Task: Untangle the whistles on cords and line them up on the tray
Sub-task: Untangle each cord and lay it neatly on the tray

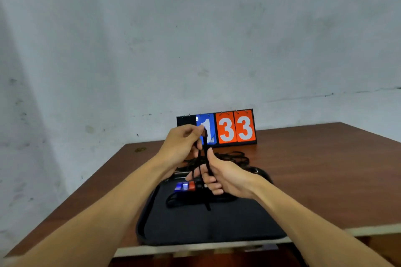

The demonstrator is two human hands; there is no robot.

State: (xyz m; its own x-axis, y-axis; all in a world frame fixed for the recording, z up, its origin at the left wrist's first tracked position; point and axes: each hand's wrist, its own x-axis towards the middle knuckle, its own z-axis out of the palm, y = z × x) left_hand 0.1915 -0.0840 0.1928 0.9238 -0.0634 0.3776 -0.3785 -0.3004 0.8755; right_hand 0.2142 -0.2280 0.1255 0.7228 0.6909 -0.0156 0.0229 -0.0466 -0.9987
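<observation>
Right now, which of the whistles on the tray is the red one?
The red whistle lies third from the left in the row, right of the two blue whistles, on the black tray.

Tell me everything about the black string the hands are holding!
The cord is thin, black and looks like woven fabric. It is pulled into a nearly upright line between the two hands: the left hand pinches its top, and the right hand grips it lower down. It seems to run as a couple of strands side by side. Its loose end hangs below the right hand, over the tray. More black cord lies looped on the tray and table behind.
</observation>
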